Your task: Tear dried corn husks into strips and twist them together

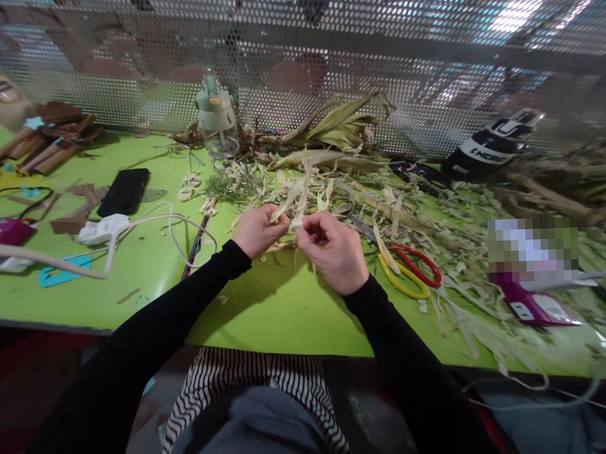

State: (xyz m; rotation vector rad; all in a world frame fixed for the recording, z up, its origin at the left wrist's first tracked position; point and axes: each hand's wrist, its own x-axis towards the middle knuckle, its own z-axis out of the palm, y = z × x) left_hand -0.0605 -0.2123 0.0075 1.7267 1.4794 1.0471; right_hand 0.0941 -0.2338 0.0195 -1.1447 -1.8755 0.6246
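My left hand [261,231] pinches one side of a pale, dry husk strip [302,190] above the green table [281,314]. Close beside it, my right hand [336,251] has thumb and forefinger closed on the same pale husk piece, where a small folded or knotted bit shows between the hands. Strip ends stick up from the fingers. Behind both hands lies a heap of shredded husk [252,182]. Scissors with red and yellow handles [408,273] rest just right of my right hand, their blades partly under scraps.
At the back stand a clear bottle [218,124] and a perforated metal screen [288,75]. A black phone [124,191], white power strip [104,229] and cable lie left. A dark bottle [489,147] and purple device [539,301] are right.
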